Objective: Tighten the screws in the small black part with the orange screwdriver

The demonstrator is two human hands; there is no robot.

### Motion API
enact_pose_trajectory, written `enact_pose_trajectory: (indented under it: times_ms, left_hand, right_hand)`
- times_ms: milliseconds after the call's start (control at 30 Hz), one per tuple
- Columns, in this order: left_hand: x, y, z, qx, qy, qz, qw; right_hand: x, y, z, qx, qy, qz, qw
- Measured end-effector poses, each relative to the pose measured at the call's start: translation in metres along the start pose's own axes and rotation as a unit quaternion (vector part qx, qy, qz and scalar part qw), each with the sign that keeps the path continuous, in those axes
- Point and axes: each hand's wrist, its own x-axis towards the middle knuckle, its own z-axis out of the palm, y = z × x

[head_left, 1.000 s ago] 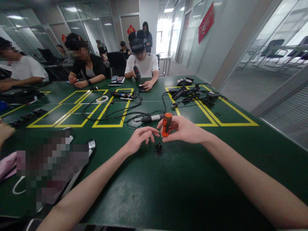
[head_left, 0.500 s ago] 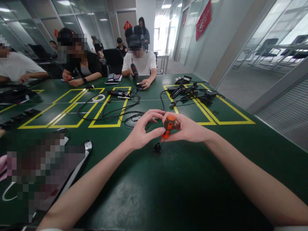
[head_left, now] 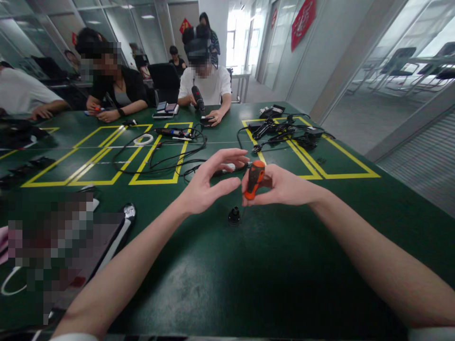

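Note:
My right hand [head_left: 284, 187] grips a small screwdriver with an orange and black handle [head_left: 254, 179], held tilted, its thin shaft pointing down toward the table. A small black round part [head_left: 233, 216] stands on the green table [head_left: 270, 274] just below and left of the screwdriver tip. My left hand [head_left: 208, 182] hovers open beside the handle, fingers spread, holding nothing. A soldering-iron-like tool [head_left: 227, 168] lies just behind both hands.
Black cables [head_left: 167, 158] loop over yellow taped rectangles [head_left: 106, 161]. A pile of black adapters and cords [head_left: 284, 132] lies at the back right. Other people sit at the far and left sides. A blurred flat object [head_left: 67, 241] lies at the left.
My left hand has let go of the screwdriver handle and opened, drawing slightly away. The right hand tilted the screwdriver and lifted it a little.

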Motion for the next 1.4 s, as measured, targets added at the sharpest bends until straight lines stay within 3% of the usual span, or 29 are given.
enact_pose_trajectory:
  times_ms: [100, 200, 333, 533, 733, 933, 1167, 1400]
  left_hand:
    - [0.001, -0.005, -0.012, -0.029, -0.118, -0.096, 0.988]
    - [-0.001, -0.019, -0.02, -0.002, -0.226, -0.202, 0.953]
    - [-0.008, -0.041, -0.014, 0.023, -0.305, -0.259, 0.916]
    - [-0.017, -0.06, 0.003, -0.056, -0.29, -0.298, 0.907]
    - [-0.02, -0.067, 0.001, -0.066, -0.279, -0.308, 0.907]
    - [-0.023, -0.07, 0.002, -0.063, -0.27, -0.305, 0.911]
    - [-0.022, -0.073, 0.003, -0.046, -0.271, -0.296, 0.915]
    - [-0.023, -0.074, 0.003, -0.056, -0.264, -0.302, 0.914]
  right_hand:
    - [-0.003, -0.004, -0.004, -0.024, 0.016, -0.022, 0.999]
    - [-0.004, -0.006, -0.005, -0.05, 0.037, -0.031, 0.998]
    - [-0.005, -0.008, -0.004, -0.075, 0.053, -0.029, 0.995]
    - [-0.003, -0.008, 0.0, -0.074, 0.044, -0.041, 0.995]
    - [-0.002, -0.003, 0.002, -0.087, 0.05, -0.05, 0.994]
    - [-0.003, -0.005, 0.008, -0.168, 0.038, -0.056, 0.983]
    - [-0.005, -0.017, 0.02, -0.214, 0.016, -0.029, 0.976]
    - [-0.006, -0.016, 0.025, -0.16, 0.009, 0.013, 0.987]
